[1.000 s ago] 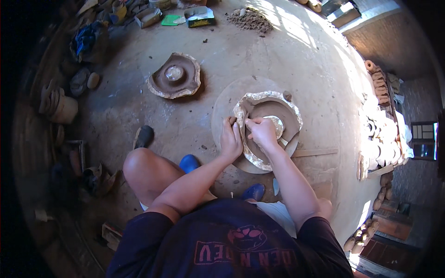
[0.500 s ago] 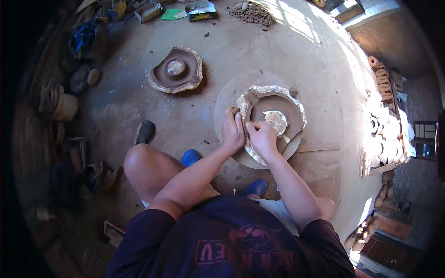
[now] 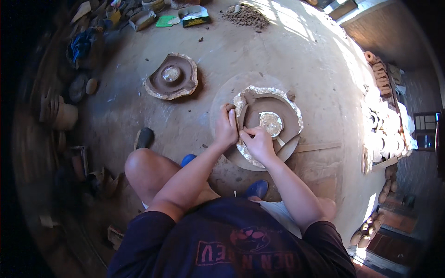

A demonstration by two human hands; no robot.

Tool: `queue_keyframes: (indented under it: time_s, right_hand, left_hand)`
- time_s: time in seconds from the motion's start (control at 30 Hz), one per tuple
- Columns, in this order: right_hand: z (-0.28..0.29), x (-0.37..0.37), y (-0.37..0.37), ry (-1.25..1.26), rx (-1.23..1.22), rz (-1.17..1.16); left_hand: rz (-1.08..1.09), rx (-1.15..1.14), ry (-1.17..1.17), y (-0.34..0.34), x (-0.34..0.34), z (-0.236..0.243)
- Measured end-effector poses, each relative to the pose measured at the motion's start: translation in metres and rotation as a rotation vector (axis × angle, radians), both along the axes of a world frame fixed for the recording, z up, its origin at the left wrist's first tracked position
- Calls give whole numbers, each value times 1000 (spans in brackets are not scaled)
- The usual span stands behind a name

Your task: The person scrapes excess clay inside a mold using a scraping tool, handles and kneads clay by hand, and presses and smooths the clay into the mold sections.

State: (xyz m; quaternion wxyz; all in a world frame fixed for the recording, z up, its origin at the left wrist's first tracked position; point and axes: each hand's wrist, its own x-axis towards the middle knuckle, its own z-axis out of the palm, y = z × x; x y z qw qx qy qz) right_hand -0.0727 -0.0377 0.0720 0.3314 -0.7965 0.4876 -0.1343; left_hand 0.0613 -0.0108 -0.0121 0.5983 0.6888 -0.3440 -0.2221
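Note:
A round mould (image 3: 300, 121) with a chipped whitish rim and brown clay lining its inside sits on a flat round disc (image 3: 222, 99) on the floor. At its middle rises a pale round knob (image 3: 270, 123). My left hand (image 3: 225, 129) is against the mould's outer left side, with a small brown clay lump (image 3: 230, 107) held at its fingertips. Across the left rim, my right hand (image 3: 258, 143) has its fingers pinched together on the inner clay wall. Whatever lies between those fingers is hidden.
A second clay-lined mould piece (image 3: 172, 77) lies on the floor at the far left. A crumbly clay heap (image 3: 245, 17) and small boxes (image 3: 193, 16) are at the back. A flat wooden strip (image 3: 317, 147) lies right of the disc. Clay pieces (image 3: 382, 81) line the right side.
The view has shifted slightly, so the floor things sit a little left. My right hand's fingers have moved slightly along the inner left wall; my left hand keeps the clay lump.

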Motion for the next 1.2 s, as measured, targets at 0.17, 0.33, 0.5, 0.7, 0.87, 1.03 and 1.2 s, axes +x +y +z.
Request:
queue_keyframes:
  time_s: [0.17, 0.33, 0.5, 0.7, 0.87, 1.03, 1.2]
  right_hand:
    - [-5, -3, -8, 40, 143, -59]
    - [0, -10, -1, 23, 87, 53]
    - [1, -14, -14, 23, 226, 48]
    - [-5, -24, -8, 45, 96, 169]
    - [0, -36, 0, -2, 159, 130]
    - [5, -38, -9, 16, 142, 170]
    - [28, -39, -13, 283, 142, 299]
  left_hand:
    - [-41, -9, -33, -10, 10, -1]
    - [-36, -12, -40, -16, 15, -3]
    - [-58, -2, -65, -25, 25, -1]
    - [-81, 9, -51, -27, 31, -9]
    - [-110, 11, -76, -35, 32, -1]
    - [-120, 2, -79, -37, 33, -1]
    - [-161, -13, -54, -27, 29, 8]
